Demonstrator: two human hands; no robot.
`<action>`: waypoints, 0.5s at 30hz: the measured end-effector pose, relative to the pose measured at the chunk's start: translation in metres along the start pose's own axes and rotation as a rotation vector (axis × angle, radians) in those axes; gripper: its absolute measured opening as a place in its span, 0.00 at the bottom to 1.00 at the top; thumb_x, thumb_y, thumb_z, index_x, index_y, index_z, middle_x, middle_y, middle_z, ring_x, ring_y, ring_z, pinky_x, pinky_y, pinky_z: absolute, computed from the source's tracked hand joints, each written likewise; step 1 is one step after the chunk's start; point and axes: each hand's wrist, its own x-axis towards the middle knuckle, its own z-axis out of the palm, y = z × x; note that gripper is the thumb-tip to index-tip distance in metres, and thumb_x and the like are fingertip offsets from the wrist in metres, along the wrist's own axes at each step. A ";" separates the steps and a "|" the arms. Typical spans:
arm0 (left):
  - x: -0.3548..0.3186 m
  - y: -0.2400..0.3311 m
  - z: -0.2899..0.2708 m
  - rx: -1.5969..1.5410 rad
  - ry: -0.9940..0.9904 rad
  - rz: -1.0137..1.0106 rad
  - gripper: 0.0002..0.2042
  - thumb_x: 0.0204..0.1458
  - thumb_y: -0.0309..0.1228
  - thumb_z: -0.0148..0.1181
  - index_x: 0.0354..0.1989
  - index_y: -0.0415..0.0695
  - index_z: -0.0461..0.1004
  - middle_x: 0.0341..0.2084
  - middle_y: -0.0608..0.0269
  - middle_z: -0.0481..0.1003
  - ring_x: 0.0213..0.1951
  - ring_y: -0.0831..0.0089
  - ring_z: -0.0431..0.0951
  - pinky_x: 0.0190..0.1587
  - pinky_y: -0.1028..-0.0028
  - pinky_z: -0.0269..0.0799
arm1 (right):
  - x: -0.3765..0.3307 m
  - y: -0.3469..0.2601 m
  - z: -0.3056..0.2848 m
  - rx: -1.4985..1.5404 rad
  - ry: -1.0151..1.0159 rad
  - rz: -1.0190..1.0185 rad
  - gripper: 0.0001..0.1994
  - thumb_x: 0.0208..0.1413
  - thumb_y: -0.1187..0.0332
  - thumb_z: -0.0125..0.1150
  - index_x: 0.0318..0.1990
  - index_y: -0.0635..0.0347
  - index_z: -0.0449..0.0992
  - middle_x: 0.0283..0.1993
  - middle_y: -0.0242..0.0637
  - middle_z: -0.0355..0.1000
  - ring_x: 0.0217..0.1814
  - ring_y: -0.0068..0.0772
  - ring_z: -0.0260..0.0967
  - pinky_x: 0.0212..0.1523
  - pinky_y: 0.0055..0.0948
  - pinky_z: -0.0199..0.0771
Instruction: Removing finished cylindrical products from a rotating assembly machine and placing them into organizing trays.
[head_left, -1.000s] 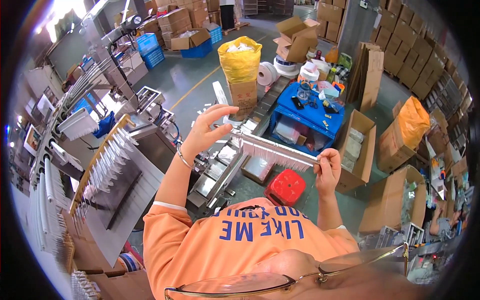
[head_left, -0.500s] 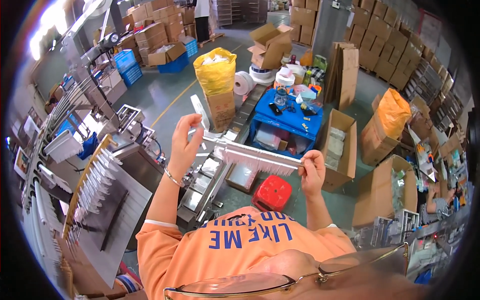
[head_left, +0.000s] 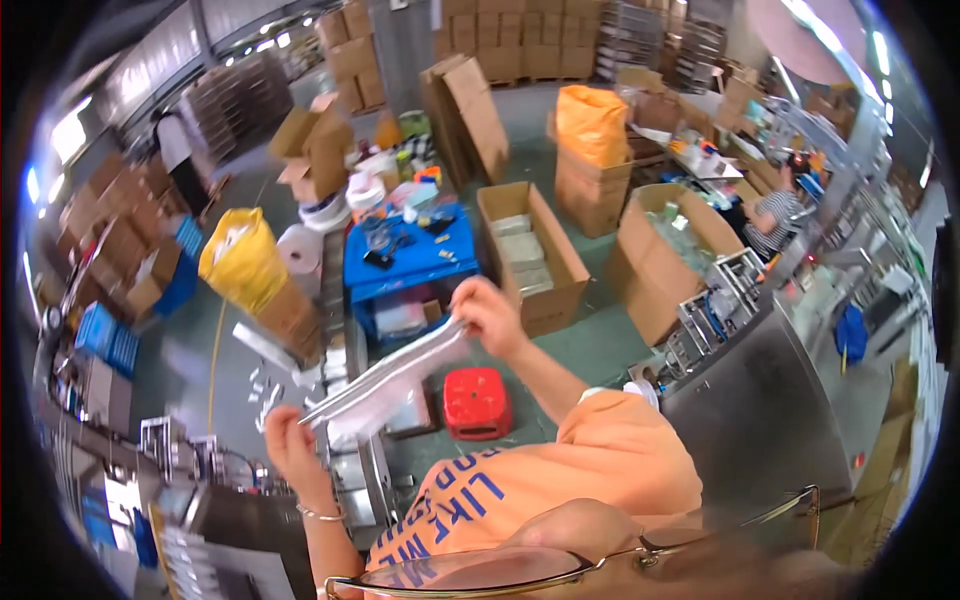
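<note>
Between my two hands is a long thin silvery rod with a row of thin whitish pieces hanging from it (head_left: 390, 377); motion smears the pieces, so I cannot tell their kind. My left hand (head_left: 293, 445) pinches its near, lower end, fingers closed. At the far, higher end, my right hand (head_left: 487, 312) grips with thumb and fingers. The rod slants up from left to right. Beneath it run the metal trays of a conveyor line (head_left: 352, 470), partly hidden by the hanging pieces.
A red stool (head_left: 477, 403) stands just beyond my body. Past the rod is a blue crate table (head_left: 410, 250) with small tools and bottles. An open carton (head_left: 535, 262) and a yellow bag (head_left: 243, 262) flank it. A steel panel (head_left: 755, 410) stands at right. A co-worker (head_left: 775, 215) sits farther right.
The view has swung to the right. My left hand, with raised spread fingers before, is now closed on the rod's end. The rod has tilted, its right end higher. My right hand keeps its grip.
</note>
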 end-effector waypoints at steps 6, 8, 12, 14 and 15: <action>0.008 -0.002 -0.013 -0.170 0.014 -0.038 0.06 0.52 0.22 0.41 0.32 0.43 0.66 0.21 0.73 0.60 0.20 0.87 0.55 0.22 0.87 0.49 | -0.013 -0.006 0.011 0.313 -0.177 0.004 0.05 0.54 0.70 0.43 0.37 0.57 0.64 0.24 0.33 0.66 0.21 0.19 0.64 0.17 0.16 0.59; 0.004 -0.003 -0.015 -0.169 0.084 -0.065 0.06 0.52 0.24 0.41 0.35 0.44 0.65 0.21 0.73 0.59 0.18 0.87 0.55 0.22 0.86 0.52 | -0.011 -0.008 0.016 0.344 -0.178 -0.018 0.05 0.54 0.70 0.43 0.37 0.58 0.64 0.25 0.34 0.67 0.21 0.20 0.65 0.16 0.17 0.59; 0.008 -0.006 -0.033 -0.244 -0.001 -0.104 0.07 0.52 0.28 0.42 0.37 0.45 0.65 0.19 0.73 0.59 0.17 0.87 0.56 0.21 0.85 0.54 | -0.008 -0.007 0.028 0.410 -0.215 0.038 0.08 0.55 0.66 0.43 0.36 0.60 0.65 0.25 0.35 0.67 0.21 0.23 0.66 0.17 0.19 0.62; 0.009 -0.007 -0.039 -0.320 0.003 -0.169 0.07 0.51 0.28 0.42 0.38 0.44 0.65 0.19 0.72 0.60 0.17 0.87 0.57 0.21 0.85 0.54 | -0.004 -0.004 0.033 0.495 -0.361 0.026 0.12 0.56 0.61 0.43 0.35 0.62 0.65 0.25 0.36 0.67 0.22 0.26 0.67 0.17 0.21 0.63; 0.007 -0.006 -0.044 -0.397 0.018 -0.228 0.08 0.51 0.27 0.42 0.38 0.44 0.65 0.19 0.72 0.60 0.17 0.87 0.57 0.20 0.86 0.54 | -0.001 -0.001 0.037 0.498 -0.393 0.048 0.16 0.55 0.57 0.42 0.34 0.63 0.65 0.26 0.37 0.67 0.22 0.28 0.67 0.18 0.23 0.64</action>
